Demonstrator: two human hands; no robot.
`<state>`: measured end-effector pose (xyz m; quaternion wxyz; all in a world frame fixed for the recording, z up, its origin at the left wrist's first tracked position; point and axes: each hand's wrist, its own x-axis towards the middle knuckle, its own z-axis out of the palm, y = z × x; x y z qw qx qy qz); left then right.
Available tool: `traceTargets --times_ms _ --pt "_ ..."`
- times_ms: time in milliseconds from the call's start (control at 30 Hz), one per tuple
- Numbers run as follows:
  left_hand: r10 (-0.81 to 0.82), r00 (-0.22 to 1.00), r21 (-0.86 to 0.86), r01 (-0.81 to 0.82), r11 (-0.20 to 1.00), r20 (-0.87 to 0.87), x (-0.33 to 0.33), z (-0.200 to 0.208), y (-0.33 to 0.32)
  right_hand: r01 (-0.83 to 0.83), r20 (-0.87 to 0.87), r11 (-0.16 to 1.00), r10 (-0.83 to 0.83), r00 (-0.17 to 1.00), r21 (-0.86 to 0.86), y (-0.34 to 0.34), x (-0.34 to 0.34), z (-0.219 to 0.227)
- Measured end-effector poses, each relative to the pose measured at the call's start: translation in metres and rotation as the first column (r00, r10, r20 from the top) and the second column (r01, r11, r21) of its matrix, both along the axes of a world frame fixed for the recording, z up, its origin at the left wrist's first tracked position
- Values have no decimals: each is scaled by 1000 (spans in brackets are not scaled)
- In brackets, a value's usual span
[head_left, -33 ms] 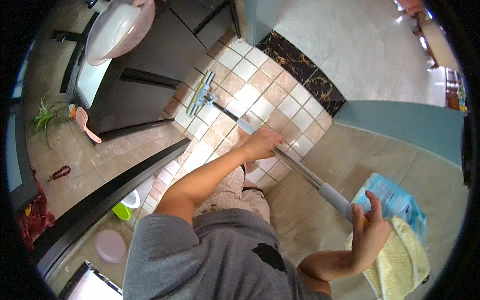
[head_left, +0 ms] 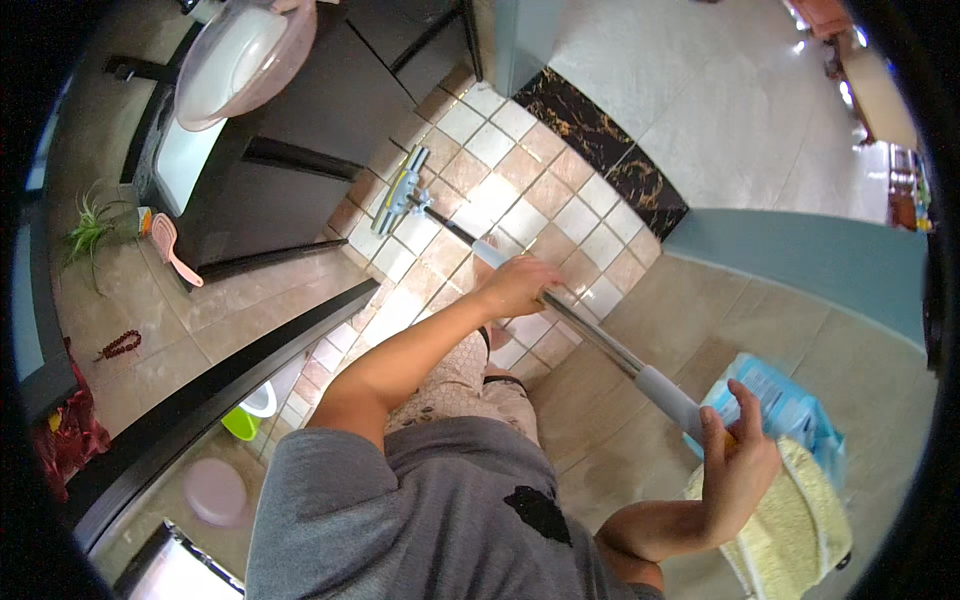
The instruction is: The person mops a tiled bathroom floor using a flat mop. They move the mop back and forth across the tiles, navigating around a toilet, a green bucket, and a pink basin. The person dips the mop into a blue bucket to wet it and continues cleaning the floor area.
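Observation:
A sponge mop (head_left: 604, 338) slants across the middle, its flat blue-grey head (head_left: 402, 190) resting on the tiled floor by the dark cabinet. My left hand (head_left: 520, 285) is closed around the pole partway down, just above its lower pale grey sleeve. At the upper end, my right hand (head_left: 740, 465) holds the pale grey grip, with the thumb and a finger raised and a yellow-orange bit of the end showing between them. Some of the right fingers are hidden. A pale yellow towel (head_left: 795, 520) hangs behind that hand, next to a blue-and-white plastic package (head_left: 775, 400).
A dark cabinet (head_left: 300, 195) with a white sink (head_left: 190, 165) and a translucent pink basin (head_left: 290, 50) stands at the upper left. A pink hairbrush (head_left: 170, 248) and a spiky plant (head_left: 90, 228) are left of it. A black marble threshold (head_left: 600, 140) crosses the doorway.

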<state>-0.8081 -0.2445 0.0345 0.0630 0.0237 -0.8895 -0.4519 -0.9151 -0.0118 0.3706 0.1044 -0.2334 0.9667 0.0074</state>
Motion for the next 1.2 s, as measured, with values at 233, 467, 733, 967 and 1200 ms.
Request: traceTargets --times_ms 233,467,733,967,1200 --pt "67 988 -40 -62 997 139 -16 -9 -61 -179 -46 984 179 983 13 -73 -39 39" --pt "41 958 42 -56 998 285 -47 21 -107 -358 -109 934 357 928 7 -135 -80 69" --pt "185 957 -12 -187 982 223 -103 29 -118 -476 -158 878 463 872 -54 -160 -166 74" --pt "392 845 -196 -342 919 363 -144 -13 -181 -589 -51 806 587 808 -48 -212 -252 -7" --pt "521 716 -278 -441 853 464 -236 -67 -174 -670 188 742 660 727 -13 -215 -369 -60"
